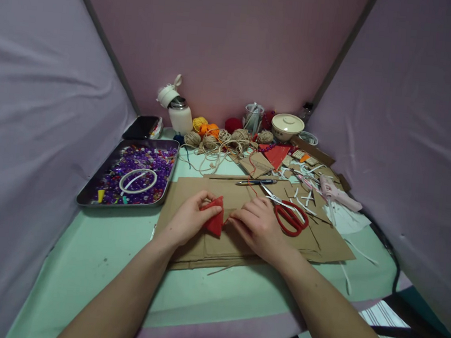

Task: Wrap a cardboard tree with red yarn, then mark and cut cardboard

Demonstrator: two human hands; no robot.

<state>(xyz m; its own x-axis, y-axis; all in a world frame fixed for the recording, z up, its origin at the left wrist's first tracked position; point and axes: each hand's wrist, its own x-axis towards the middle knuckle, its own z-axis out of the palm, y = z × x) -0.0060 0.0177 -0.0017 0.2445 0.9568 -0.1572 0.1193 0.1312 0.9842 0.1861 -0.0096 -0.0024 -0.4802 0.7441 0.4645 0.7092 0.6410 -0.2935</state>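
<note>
My left hand (195,214) grips a small red triangular piece (215,222), thumb in front and fingers behind it. Just to its right, my right hand (258,224) has its thumb and forefinger pinched on a thin red thread (253,166), close to the red piece's edge. The thread runs back past the knuckles toward the far side of the table. Both hands are over stacked brown cardboard sheets (185,258). Red-handled scissors (290,218) lie beside my right hand, and a dark pen (256,182) rests behind it.
A metal tray (126,210) of purple beads with a white hoop (155,183) stands at left. Yarn balls (210,142), a white jar (180,118) and a lidded bowl (287,126) line the back. At right are paper scraps and a pink glue gun (338,193).
</note>
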